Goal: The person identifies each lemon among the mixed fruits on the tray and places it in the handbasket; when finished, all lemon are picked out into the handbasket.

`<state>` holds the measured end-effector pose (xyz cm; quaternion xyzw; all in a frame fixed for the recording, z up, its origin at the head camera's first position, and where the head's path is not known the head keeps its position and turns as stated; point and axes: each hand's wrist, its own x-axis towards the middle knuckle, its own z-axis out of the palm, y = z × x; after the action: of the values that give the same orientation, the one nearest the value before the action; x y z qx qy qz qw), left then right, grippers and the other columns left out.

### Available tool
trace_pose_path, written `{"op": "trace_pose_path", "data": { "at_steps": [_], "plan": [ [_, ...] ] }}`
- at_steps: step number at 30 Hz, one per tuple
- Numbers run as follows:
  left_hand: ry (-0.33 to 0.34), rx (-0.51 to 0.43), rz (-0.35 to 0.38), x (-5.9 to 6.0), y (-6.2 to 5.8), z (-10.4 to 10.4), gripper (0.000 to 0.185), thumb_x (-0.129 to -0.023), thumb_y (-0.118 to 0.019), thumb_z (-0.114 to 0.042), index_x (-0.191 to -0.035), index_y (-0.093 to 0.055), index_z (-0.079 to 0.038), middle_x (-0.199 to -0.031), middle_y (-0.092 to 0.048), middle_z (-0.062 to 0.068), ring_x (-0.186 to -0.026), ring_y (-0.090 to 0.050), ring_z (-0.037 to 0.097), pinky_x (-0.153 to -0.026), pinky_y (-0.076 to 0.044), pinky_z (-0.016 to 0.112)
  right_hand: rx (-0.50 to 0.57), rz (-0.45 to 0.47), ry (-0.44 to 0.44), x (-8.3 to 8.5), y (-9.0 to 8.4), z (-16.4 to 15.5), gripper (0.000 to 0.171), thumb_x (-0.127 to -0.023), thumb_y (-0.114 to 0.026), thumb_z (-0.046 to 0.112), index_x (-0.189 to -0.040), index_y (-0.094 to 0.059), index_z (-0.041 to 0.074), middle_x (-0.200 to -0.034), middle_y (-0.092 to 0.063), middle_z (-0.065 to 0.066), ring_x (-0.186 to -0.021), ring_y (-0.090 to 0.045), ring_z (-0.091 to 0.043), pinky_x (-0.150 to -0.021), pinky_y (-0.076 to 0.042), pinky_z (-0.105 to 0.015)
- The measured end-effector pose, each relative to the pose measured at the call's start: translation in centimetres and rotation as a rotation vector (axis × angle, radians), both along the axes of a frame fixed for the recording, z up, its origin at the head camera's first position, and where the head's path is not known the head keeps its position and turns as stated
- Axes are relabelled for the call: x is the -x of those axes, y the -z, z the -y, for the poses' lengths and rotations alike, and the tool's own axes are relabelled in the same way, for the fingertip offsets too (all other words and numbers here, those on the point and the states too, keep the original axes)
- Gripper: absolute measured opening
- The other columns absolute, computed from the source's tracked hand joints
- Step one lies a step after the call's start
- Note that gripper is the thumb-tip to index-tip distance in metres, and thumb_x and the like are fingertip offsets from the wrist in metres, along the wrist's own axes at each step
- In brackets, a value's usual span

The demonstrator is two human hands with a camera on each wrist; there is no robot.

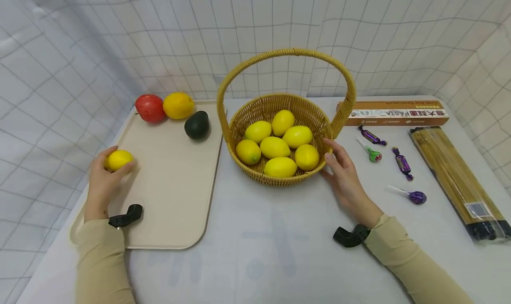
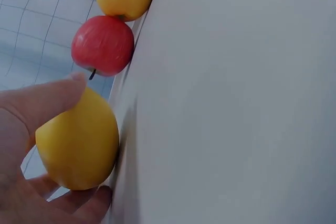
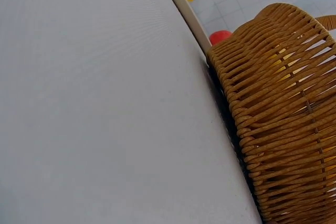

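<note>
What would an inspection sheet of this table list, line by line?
Surface: white table, beige tray at left.
Job's things: lemon at the tray's left edge; wicker basket holding seven lemons.
Clutter: red apple, orange fruit and avocado on tray; wrapped sweets, pasta box, spaghetti pack at right.
Hands: left hand grips the lemon; right hand rests against the basket.
Cables: nothing seen.
Surroundings: white gridded cloth.
</note>
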<state>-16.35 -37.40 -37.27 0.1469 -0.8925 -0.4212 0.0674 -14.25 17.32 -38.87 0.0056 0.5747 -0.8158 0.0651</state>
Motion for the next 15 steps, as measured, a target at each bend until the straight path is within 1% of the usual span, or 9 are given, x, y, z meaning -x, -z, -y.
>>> {"op": "trace_pose_path", "data": {
  "at_steps": [3,5,7,8,9,10,12,13,15],
  "plan": [
    [-0.070,-0.044,-0.007,0.5,0.2,-0.8,0.064,-0.088,-0.064,-0.028,-0.145,-0.036,-0.017,-0.137,-0.030,0.014,-0.108,-0.035,0.021,-0.091,-0.030,0.024,0.002,0.000,0.008,0.0,0.0,0.0,0.040,-0.100,-0.048,0.022,-0.139,-0.042,0.023,-0.155,-0.012,0.000,-0.140,-0.009,-0.020,-0.108,-0.020,-0.055],
    [-0.126,-0.126,-0.008,0.7,-0.1,-1.3,0.062,-0.087,-0.066,-0.028,-0.143,-0.040,-0.021,-0.131,-0.035,0.005,-0.102,-0.038,0.013,-0.085,-0.032,0.018,0.003,0.000,0.010,0.0,0.0,0.0,0.039,-0.100,-0.048,0.022,-0.138,-0.042,0.023,-0.155,-0.012,0.000,-0.140,-0.009,-0.020,-0.108,-0.020,-0.055],
    [-0.161,-0.265,-0.041,0.7,-0.6,-1.9,0.059,-0.086,-0.068,-0.025,-0.140,-0.044,-0.024,-0.127,-0.037,-0.002,-0.095,-0.041,0.007,-0.079,-0.035,0.011,0.001,-0.001,0.012,0.0,0.1,0.1,0.039,-0.100,-0.048,0.022,-0.138,-0.042,0.023,-0.155,-0.013,0.000,-0.140,-0.010,-0.020,-0.108,-0.020,-0.055],
    [-0.160,-0.344,-0.070,0.6,-1.0,-2.2,0.057,-0.086,-0.069,-0.022,-0.138,-0.046,-0.024,-0.126,-0.037,-0.003,-0.093,-0.042,0.006,-0.077,-0.036,0.008,0.004,-0.001,0.013,-0.1,0.1,0.1,0.039,-0.100,-0.048,0.022,-0.138,-0.043,0.023,-0.155,-0.013,0.000,-0.140,-0.011,-0.020,-0.108,-0.021,-0.055],
    [-0.139,-0.421,-0.100,0.5,-1.4,-2.6,0.055,-0.086,-0.069,-0.018,-0.137,-0.048,-0.024,-0.126,-0.036,-0.005,-0.092,-0.044,0.006,-0.075,-0.038,0.006,0.006,-0.001,0.013,-0.1,0.1,0.1,0.038,-0.100,-0.048,0.022,-0.138,-0.043,0.023,-0.155,-0.014,0.000,-0.140,-0.011,-0.019,-0.108,-0.021,-0.055],
    [-0.097,-0.482,-0.134,0.3,-2.0,-3.0,0.054,-0.086,-0.069,-0.014,-0.135,-0.050,-0.023,-0.126,-0.036,-0.005,-0.093,-0.047,0.006,-0.075,-0.040,0.005,0.008,-0.001,0.013,-0.1,0.2,0.1,0.038,-0.100,-0.048,0.021,-0.138,-0.043,0.023,-0.155,-0.014,0.000,-0.140,-0.011,-0.019,-0.108,-0.021,-0.055],
    [0.061,-0.567,-0.199,-0.3,-3.2,-4.1,0.052,-0.085,-0.067,-0.003,-0.132,-0.053,-0.018,-0.128,-0.038,-0.003,-0.095,-0.052,0.008,-0.076,-0.044,0.007,0.009,-0.005,0.014,-0.1,0.2,0.1,0.038,-0.100,-0.048,0.021,-0.138,-0.042,0.022,-0.154,-0.014,0.000,-0.139,-0.012,-0.019,-0.108,-0.021,-0.055],
    [0.165,-0.580,-0.211,-0.6,-3.8,-4.8,0.052,-0.085,-0.065,0.002,-0.132,-0.053,-0.015,-0.128,-0.039,-0.002,-0.097,-0.053,0.009,-0.077,-0.045,0.008,0.008,-0.006,0.015,-0.1,0.1,0.0,0.038,-0.100,-0.048,0.022,-0.138,-0.042,0.022,-0.154,-0.014,0.000,-0.139,-0.012,-0.019,-0.108,-0.021,-0.055],
    [0.406,-0.542,-0.204,-1.3,-5.0,-6.5,0.053,-0.085,-0.062,0.009,-0.133,-0.051,-0.010,-0.129,-0.043,0.001,-0.099,-0.054,0.010,-0.079,-0.046,0.012,0.004,-0.004,0.015,-0.1,0.1,-0.1,0.039,-0.100,-0.048,0.022,-0.138,-0.042,0.023,-0.154,-0.014,0.000,-0.139,-0.012,-0.020,-0.108,-0.020,-0.055]
  ]
}}
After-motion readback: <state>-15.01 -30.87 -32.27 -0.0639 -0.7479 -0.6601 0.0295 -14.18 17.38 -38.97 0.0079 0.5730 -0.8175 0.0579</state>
